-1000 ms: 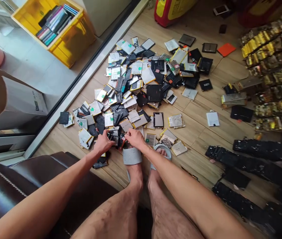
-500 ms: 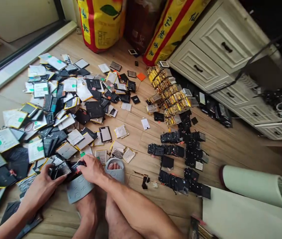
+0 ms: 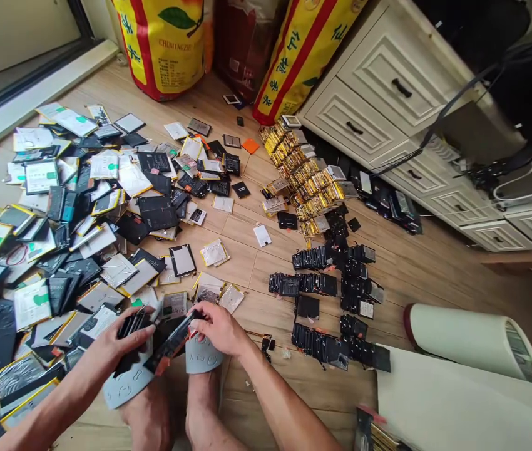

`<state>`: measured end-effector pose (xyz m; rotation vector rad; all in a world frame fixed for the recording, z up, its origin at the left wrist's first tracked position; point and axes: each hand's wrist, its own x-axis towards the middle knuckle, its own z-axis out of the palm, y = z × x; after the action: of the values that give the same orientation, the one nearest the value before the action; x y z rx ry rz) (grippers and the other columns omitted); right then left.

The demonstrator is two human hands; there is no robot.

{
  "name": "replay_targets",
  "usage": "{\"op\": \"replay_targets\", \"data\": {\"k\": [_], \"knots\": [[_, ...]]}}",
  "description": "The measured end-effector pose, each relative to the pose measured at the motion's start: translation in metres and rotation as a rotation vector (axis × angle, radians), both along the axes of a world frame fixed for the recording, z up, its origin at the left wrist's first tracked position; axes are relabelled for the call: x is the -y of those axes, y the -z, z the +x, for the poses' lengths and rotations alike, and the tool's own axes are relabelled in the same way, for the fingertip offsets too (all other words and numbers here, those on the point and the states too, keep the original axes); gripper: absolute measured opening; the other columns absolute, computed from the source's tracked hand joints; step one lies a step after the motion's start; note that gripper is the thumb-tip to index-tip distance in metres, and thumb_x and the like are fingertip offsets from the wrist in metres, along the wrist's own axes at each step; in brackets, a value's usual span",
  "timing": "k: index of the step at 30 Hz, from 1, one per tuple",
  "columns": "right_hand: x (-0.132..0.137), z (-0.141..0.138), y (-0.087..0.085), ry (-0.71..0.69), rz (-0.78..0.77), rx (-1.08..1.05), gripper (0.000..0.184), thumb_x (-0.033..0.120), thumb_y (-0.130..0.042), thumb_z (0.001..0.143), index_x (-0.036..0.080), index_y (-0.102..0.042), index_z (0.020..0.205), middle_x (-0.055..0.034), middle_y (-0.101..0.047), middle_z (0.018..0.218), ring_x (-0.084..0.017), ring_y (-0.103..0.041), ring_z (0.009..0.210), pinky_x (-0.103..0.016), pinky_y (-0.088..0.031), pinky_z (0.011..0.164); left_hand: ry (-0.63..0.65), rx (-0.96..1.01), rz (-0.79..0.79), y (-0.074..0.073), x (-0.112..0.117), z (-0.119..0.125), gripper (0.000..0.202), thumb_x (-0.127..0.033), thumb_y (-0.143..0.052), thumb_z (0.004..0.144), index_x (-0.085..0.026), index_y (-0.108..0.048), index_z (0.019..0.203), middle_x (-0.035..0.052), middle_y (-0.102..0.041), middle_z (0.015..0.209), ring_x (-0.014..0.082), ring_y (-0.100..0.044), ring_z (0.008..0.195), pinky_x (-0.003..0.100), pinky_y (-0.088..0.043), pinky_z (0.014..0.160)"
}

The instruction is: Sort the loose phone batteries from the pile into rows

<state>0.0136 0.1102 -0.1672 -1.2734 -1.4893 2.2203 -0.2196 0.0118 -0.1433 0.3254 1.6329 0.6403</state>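
Note:
Above the slippers, my left hand (image 3: 127, 341) is wrapped round a stack of black flat batteries (image 3: 135, 322) held on edge. My right hand (image 3: 214, 327) grips the upper end of one black flat battery (image 3: 172, 341) with an orange-red tab, tilted beside the stack. Whether that battery touches the stack I cannot tell. Left of and beyond my hands spreads a loose heap of flat batteries (image 3: 106, 166), white, silver and black, some with yellow edges and green dots.
Right of the heap stand rows of gold-edged batteries (image 3: 301, 169) and rows of black batteries (image 3: 315, 282). Yellow bags (image 3: 167, 56) and a white drawer cabinet (image 3: 369, 100) border the back. A pale green cylinder (image 3: 463, 338) lies at right. Grey slippers (image 3: 204, 354) are below my hands.
The view has shifted, so the floor items appear further left. My hands have lifted off the heap's edge, the left with the stack, the right with one black battery.

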Motion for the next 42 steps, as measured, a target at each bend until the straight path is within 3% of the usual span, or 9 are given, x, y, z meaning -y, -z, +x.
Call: {"op": "replay_targets", "data": {"k": [3, 7, 14, 19, 26, 30, 34, 38, 42], "knots": [[-0.01, -0.008, -0.01, -0.101, -0.099, -0.102, 0.026, 0.033, -0.07, 0.083, 0.019, -0.072, 0.105, 0.0015, -0.067, 0.08, -0.012, -0.062, 0.068, -0.025, -0.054, 0.064, -0.212, 0.437, -0.031, -0.021, -0.013, 0.027, 0.055, -0.049, -0.083, 0.071, -0.024, -0.066, 0.118, 0.0059, -0.079, 0.099, 0.0285, -0.075, 0.083, 0.038, -0.057, 0.074], [-0.021, -0.013, -0.014, -0.115, -0.067, -0.169, 0.026, 0.037, -0.075, 0.082, 0.017, -0.076, 0.099, 0.0005, -0.068, 0.083, -0.012, -0.06, 0.073, -0.026, -0.052, 0.073, -0.351, 0.61, -0.03, -0.031, -0.012, 0.042, 0.05, -0.035, -0.09, 0.064, -0.016, -0.071, 0.106, 0.0104, -0.078, 0.09, 0.0253, -0.074, 0.078, 0.037, -0.059, 0.08], [-0.01, -0.006, -0.01, -0.116, -0.2, -0.141, 0.047, 0.049, -0.08, 0.078, 0.015, -0.08, 0.11, -0.0053, -0.074, 0.094, -0.015, -0.062, 0.079, -0.028, -0.053, 0.075, -0.387, 0.639, 0.059, -0.013, 0.013, 0.047, 0.041, -0.023, -0.084, 0.066, -0.015, -0.07, 0.103, 0.0089, -0.076, 0.094, 0.0215, -0.072, 0.079, 0.034, -0.058, 0.08], [0.001, 0.009, -0.017, -0.052, -0.108, -0.124, 0.039, 0.049, -0.08, 0.08, 0.018, -0.082, 0.103, -0.004, -0.072, 0.094, -0.016, -0.062, 0.085, -0.031, -0.052, 0.084, -0.341, 0.686, 0.084, -0.017, 0.015, 0.055, 0.041, -0.021, -0.083, 0.064, -0.015, -0.07, 0.103, 0.0068, -0.074, 0.091, 0.0189, -0.069, 0.075, 0.031, -0.057, 0.074], [0.023, 0.028, -0.02, 0.012, -0.202, -0.145, 0.041, 0.057, -0.082, 0.077, 0.021, -0.082, 0.097, -0.0063, -0.069, 0.106, -0.024, -0.06, 0.115, -0.039, -0.046, 0.106, -0.397, 0.78, 0.017, -0.014, 0.037, 0.075, 0.041, -0.021, -0.084, 0.066, -0.018, -0.07, 0.104, 0.0067, -0.074, 0.095, 0.0204, -0.071, 0.077, 0.034, -0.058, 0.078], [0.035, 0.035, -0.015, 0.053, -0.341, -0.094, 0.044, 0.056, -0.084, 0.075, 0.02, -0.079, 0.101, -0.0049, -0.067, 0.098, -0.02, -0.063, 0.096, -0.037, -0.053, 0.093, -0.399, 0.74, 0.001, -0.012, 0.041, 0.082, 0.037, -0.021, -0.084, 0.067, -0.016, -0.069, 0.1, 0.0057, -0.073, 0.091, 0.018, -0.069, 0.073, 0.032, -0.057, 0.075], [0.042, 0.029, -0.008, 0.121, -0.389, -0.023, 0.041, 0.048, -0.084, 0.077, 0.022, -0.073, 0.106, -0.0034, -0.064, 0.097, -0.016, -0.061, 0.082, -0.028, -0.056, 0.074, -0.439, 0.584, 0.022, -0.021, 0.03, 0.08, 0.042, -0.023, -0.088, 0.064, -0.017, -0.067, 0.101, 0.0039, -0.072, 0.089, 0.0185, -0.069, 0.076, 0.03, -0.056, 0.075], [0.041, 0.009, -0.006, 0.24, -0.268, 0.03, 0.042, 0.049, -0.07, 0.087, 0.023, -0.065, 0.12, -0.0062, -0.066, 0.108, -0.019, -0.064, 0.092, -0.031, -0.059, 0.079, -0.418, 0.553, 0.014, -0.028, 0.016, 0.078, 0.044, -0.03, -0.088, 0.066, -0.017, -0.066, 0.102, 0.0039, -0.072, 0.085, 0.0161, -0.066, 0.066, 0.029, -0.054, 0.064], [0.044, -0.011, -0.01, 0.12, 0.177, 0.194, 0.072, 0.046, -0.074, 0.084, 0.026, -0.05, 0.149, -0.0124, -0.053, 0.147, -0.028, -0.055, 0.132, -0.045, -0.049, 0.111, -0.596, 0.417, -0.056, -0.02, 0.01, 0.078, 0.036, -0.026, -0.081, 0.065, -0.018, -0.062, 0.093, -0.0001, -0.067, 0.073, 0.0128, -0.059, 0.054, 0.027, -0.051, 0.056]]}}
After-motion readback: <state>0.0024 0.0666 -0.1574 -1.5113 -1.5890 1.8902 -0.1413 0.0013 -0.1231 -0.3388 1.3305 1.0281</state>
